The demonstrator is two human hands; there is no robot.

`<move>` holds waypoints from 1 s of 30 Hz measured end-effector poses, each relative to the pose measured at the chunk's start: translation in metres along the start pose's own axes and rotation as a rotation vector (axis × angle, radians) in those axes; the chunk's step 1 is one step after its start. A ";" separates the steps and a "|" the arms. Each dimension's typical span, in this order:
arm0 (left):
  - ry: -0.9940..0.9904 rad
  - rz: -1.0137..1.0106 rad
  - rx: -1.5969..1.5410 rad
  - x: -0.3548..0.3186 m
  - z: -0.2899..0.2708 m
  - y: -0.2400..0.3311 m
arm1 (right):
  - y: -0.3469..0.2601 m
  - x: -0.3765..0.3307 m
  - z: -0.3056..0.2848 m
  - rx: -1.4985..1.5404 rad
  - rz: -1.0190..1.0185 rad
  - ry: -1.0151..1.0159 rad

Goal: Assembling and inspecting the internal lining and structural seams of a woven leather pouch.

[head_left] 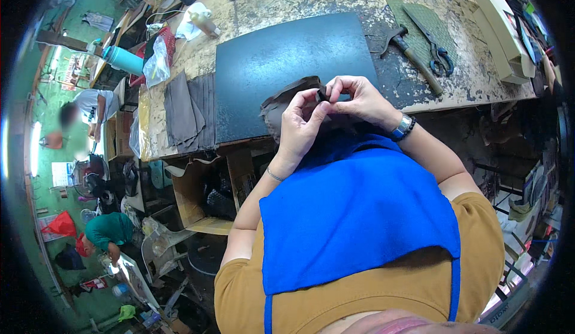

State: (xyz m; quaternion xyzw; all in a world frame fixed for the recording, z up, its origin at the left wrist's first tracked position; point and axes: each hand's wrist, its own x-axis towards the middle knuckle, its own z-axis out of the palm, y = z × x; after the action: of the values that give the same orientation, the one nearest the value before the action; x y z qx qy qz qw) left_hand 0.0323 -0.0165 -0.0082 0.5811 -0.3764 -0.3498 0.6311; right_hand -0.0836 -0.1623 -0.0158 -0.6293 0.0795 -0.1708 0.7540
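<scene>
My left hand and my right hand are both closed on a dark brown leather piece, pinching a folded edge of it between thumbs and fingers. The piece hangs at the near edge of the workbench, just in front of a large black mat. A watch with a dark strap is on my right wrist, a thin bracelet on my left. A blue apron covers my front over an ochre shirt.
A hammer and scissors lie on a green mat at the bench's right. Grey fabric pieces are stacked at the left, near a plastic bag, a teal bottle and a glue bottle. Boxes stand far right. Other people work at the left.
</scene>
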 end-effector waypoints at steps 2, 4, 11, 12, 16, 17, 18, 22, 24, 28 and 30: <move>0.008 0.015 0.048 0.001 -0.004 -0.005 | -0.004 -0.001 -0.004 0.082 0.031 -0.045; 0.017 -0.056 0.045 0.008 -0.006 -0.001 | -0.007 -0.003 -0.009 0.190 0.088 -0.042; 0.040 0.039 0.150 0.009 -0.009 -0.007 | -0.025 -0.001 -0.016 -0.132 0.121 -0.291; 0.038 0.030 0.130 0.009 -0.015 -0.007 | -0.036 0.000 -0.027 -0.206 0.095 -0.307; 0.368 0.057 0.588 0.018 -0.075 0.050 | -0.094 0.004 -0.121 -0.248 0.176 0.260; 0.484 0.176 0.596 0.017 -0.108 0.058 | -0.106 0.005 -0.145 -0.235 0.071 0.561; 0.596 0.356 0.651 0.017 -0.140 0.067 | -0.117 0.006 -0.182 -0.017 -0.104 0.678; 0.726 0.444 1.074 0.006 -0.203 0.120 | -0.167 -0.042 -0.335 0.331 -0.464 1.029; 0.649 0.594 1.501 0.002 -0.231 0.114 | -0.177 -0.051 -0.359 0.374 -0.479 1.232; 0.287 0.287 1.639 -0.007 -0.254 0.069 | -0.166 -0.108 -0.445 -0.083 -0.029 1.442; 0.199 0.142 1.685 -0.021 -0.270 0.024 | -0.175 -0.110 -0.454 -0.055 0.084 1.537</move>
State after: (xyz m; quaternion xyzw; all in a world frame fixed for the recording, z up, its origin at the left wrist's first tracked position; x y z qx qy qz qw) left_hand 0.2606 0.1305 0.0030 0.8598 -0.4894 0.1405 0.0385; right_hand -0.3656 -0.5674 0.0555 -0.3487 0.6092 -0.5291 0.4769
